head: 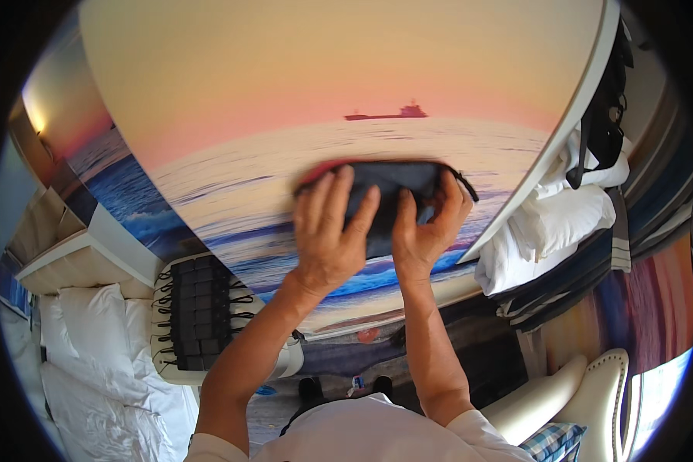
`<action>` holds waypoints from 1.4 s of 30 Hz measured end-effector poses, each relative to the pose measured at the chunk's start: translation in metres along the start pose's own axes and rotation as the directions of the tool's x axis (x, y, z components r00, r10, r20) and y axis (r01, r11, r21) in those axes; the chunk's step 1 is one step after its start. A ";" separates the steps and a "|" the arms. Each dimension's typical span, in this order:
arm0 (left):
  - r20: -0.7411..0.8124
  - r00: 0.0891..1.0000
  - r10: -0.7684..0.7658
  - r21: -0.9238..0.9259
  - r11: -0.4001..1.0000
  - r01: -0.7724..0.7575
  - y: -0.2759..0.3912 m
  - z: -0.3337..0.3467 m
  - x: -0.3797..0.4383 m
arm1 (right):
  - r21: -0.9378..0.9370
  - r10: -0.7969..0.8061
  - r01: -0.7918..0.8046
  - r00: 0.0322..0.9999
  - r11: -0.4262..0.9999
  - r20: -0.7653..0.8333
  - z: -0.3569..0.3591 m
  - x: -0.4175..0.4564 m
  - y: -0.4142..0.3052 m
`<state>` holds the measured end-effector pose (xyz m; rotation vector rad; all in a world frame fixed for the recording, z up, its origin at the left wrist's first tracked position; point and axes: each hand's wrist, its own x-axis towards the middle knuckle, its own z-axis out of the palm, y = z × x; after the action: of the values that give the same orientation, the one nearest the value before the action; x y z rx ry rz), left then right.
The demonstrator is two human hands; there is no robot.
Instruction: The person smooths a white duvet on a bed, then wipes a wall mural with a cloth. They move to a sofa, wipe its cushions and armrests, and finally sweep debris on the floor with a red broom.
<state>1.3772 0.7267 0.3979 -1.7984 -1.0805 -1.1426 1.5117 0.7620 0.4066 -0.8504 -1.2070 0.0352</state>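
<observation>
Near the middle of the view is a dark zippered pouch (384,179) with a reddish edge at its upper left, slightly blurred. It is in front of a large panel (352,58) printed with a sunset sea and a ship. My left hand (332,231) lies over the pouch's left part, fingers spread across its face. At its right part is my right hand (430,225), with bent fingers and the thumb on the near face. A black strap or zip end sticks out at the pouch's upper right corner. Parts of the pouch are hidden under both hands.
Black packs with cord loops (199,312) lie in rows on a cream surface at left. Beyond them is a bed with white bedding (92,346). White pillows (560,225), dark striped cloths and a black bag (603,127) are at right. A cream studded headboard (606,392) stands lower right.
</observation>
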 end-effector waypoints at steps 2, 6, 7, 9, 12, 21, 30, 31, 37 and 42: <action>-0.062 0.997 -0.045 0.065 0.997 0.049 -0.020 -0.022 0.009 | 0.007 -0.131 0.130 0.989 0.991 0.067 0.016 0.010 -0.028; -0.123 0.977 -0.172 0.134 0.973 0.188 -0.046 -0.055 -0.020 | 0.093 -0.347 0.335 0.924 0.937 0.161 0.049 -0.010 -0.065; -0.146 0.970 -0.193 0.154 0.964 0.215 -0.048 -0.055 -0.037 | 0.146 -0.379 0.354 0.901 0.924 0.211 0.050 -0.020 -0.068; -0.112 0.967 -0.228 0.173 0.954 0.244 -0.046 -0.054 -0.082 | 0.159 -0.402 0.371 0.870 0.915 0.286 0.050 -0.054 -0.058; 0.064 0.943 -0.326 0.099 0.943 0.319 -0.022 -0.049 -0.147 | 0.181 -0.333 0.281 0.838 0.942 0.432 0.032 -0.110 -0.017; 0.271 0.909 -0.318 -0.080 0.933 0.350 0.059 0.011 -0.192 | -0.063 0.103 -0.085 0.914 0.994 0.392 -0.038 -0.169 0.091; -0.021 0.917 -0.399 -0.030 0.917 0.399 0.022 -0.010 -0.112 | 0.173 -0.052 -0.008 0.940 0.985 0.338 0.006 -0.080 -0.008; -0.048 0.908 -0.417 0.000 0.909 0.417 0.011 -0.019 -0.100 | 0.188 -0.127 0.066 0.934 0.980 0.334 0.016 -0.074 -0.022; -0.214 0.835 -0.507 0.053 0.848 0.528 -0.041 -0.056 -0.114 | 0.261 -0.335 0.241 0.842 0.935 0.423 0.060 -0.107 -0.064; -0.002 0.666 -0.746 -0.122 0.662 0.740 -0.015 -0.051 -0.190 | 0.247 -0.278 0.155 0.742 0.957 0.610 0.052 -0.174 -0.040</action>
<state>1.2997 0.6369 0.2405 -1.3845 -1.8485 -1.7369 1.3838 0.6846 0.2958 -0.5325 -1.9188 0.2619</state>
